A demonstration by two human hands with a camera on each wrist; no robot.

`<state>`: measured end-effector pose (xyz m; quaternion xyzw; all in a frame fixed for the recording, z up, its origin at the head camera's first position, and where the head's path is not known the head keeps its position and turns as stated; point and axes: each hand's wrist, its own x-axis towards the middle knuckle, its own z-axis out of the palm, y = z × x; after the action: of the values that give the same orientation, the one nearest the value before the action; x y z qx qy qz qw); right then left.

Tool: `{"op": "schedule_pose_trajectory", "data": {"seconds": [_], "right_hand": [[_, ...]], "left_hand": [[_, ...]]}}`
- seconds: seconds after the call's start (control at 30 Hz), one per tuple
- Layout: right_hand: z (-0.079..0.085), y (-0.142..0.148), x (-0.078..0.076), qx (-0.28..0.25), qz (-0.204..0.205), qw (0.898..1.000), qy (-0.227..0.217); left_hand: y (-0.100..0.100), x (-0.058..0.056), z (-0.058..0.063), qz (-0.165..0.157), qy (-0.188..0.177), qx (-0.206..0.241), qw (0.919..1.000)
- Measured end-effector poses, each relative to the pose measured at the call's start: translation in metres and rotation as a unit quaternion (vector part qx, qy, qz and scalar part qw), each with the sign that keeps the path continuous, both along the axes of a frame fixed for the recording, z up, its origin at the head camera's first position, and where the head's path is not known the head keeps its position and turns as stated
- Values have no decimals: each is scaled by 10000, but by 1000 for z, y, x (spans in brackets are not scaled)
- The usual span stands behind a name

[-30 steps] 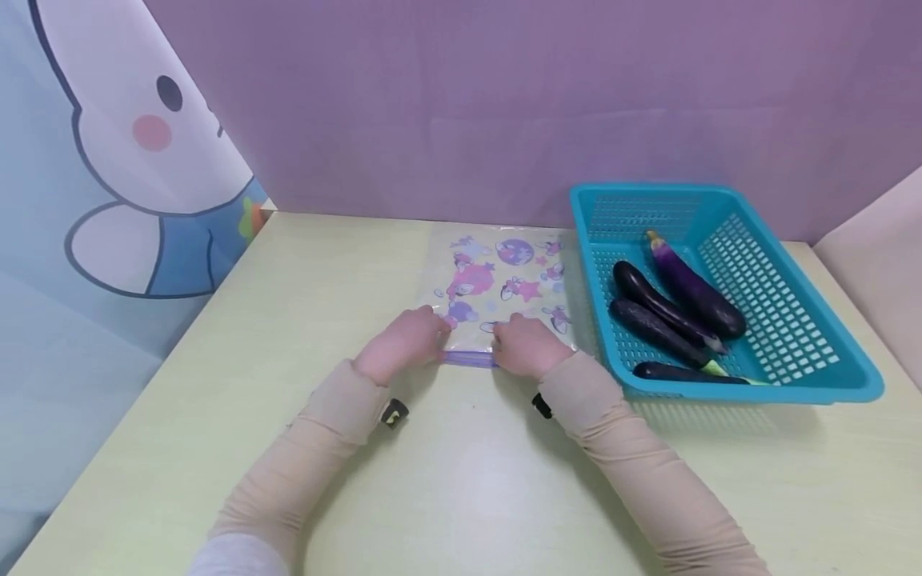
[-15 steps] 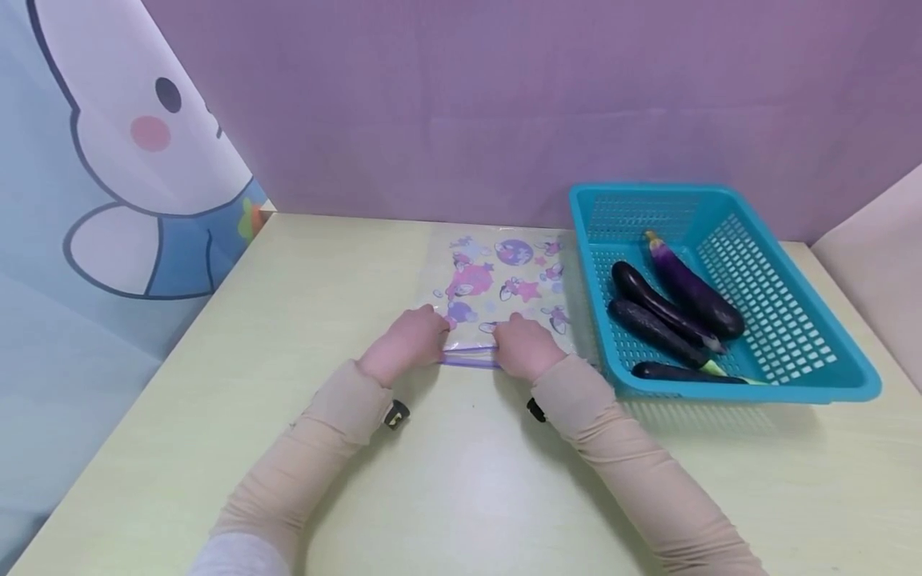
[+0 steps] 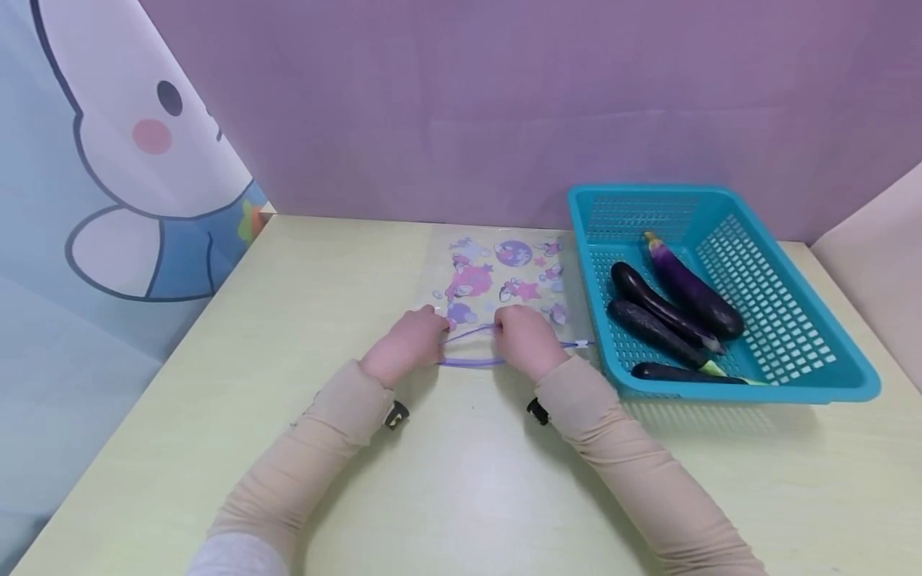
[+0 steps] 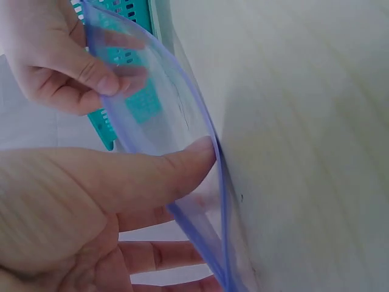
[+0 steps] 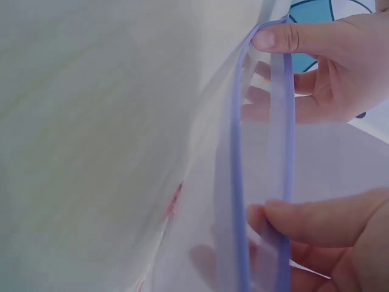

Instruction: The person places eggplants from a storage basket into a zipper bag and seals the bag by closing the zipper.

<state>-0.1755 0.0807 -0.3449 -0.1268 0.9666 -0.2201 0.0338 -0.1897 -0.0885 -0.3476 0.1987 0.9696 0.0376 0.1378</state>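
A clear zip bag (image 3: 497, 280) printed with pink and purple figures lies at the back middle, its purple-rimmed mouth (image 3: 468, 363) toward me and parted. On the mouth's left side, my left hand (image 3: 406, 344) holds the bag, its thumb against the near rim and its fingers behind the film in the left wrist view. My right hand (image 3: 529, 344) pinches the upper rim between thumb and fingers and lifts it off the lower one, as the right wrist view (image 5: 328, 225) shows. A white slider (image 3: 582, 344) sits at the rim's right end.
A turquoise basket (image 3: 720, 394) stands close to the bag's right side, with several eggplants (image 3: 695, 288) in it. A purple backdrop (image 3: 504, 112) rises behind the table (image 3: 461, 480). A rabbit-printed cloth (image 3: 144, 240) hangs at the left.
The bag's mouth has parted from nearly flat to a clear gap. My right hand has raised the upper rim slightly away from me; the left hand has stayed nearly in place.
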Motion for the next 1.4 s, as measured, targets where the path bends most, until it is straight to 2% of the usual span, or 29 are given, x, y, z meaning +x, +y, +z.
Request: {"op": "schedule_pose_trajectory", "data": {"seconds": [0.23, 0.43, 0.57, 0.73, 0.87, 0.97, 1.03, 1.1, 1.23, 1.4], "right_hand": [[3, -2, 2, -539, -197, 9980, 269], [4, -2, 2, -1280, -211, 9884, 793], [3, 0, 0, -1547, -234, 9840, 855], [3, 1, -2, -1588, -190, 9846, 700], [4, 1, -2, -1491, -227, 9871, 544], [5, 2, -2, -1384, -260, 9889, 479], [5, 3, -3, -1314, -243, 9900, 463], [4, 4, -3, -1280, -197, 9905, 461], [5, 4, -3, -1250, -183, 9910, 445], [5, 5, -3, -1257, -214, 9911, 381]], "left_hand": [[-1, 1, 1, 212, -70, 155, 9996], [-2, 0, 1, 365, -88, 381, 9986], [-4, -1, 1, 320, -103, 475, 9983], [-10, -2, 1, 270, -179, 551, 9980], [-14, -5, 1, 327, -292, 798, 9959], [-16, -9, 2, 285, -117, 997, 9945], [-17, -10, 3, 185, 128, 1110, 9936], [-18, -11, 4, 82, 376, 1285, 9910], [-16, -12, 6, -62, 626, 1846, 9808], [-14, -15, 5, 22, 779, 2403, 9676]]}}
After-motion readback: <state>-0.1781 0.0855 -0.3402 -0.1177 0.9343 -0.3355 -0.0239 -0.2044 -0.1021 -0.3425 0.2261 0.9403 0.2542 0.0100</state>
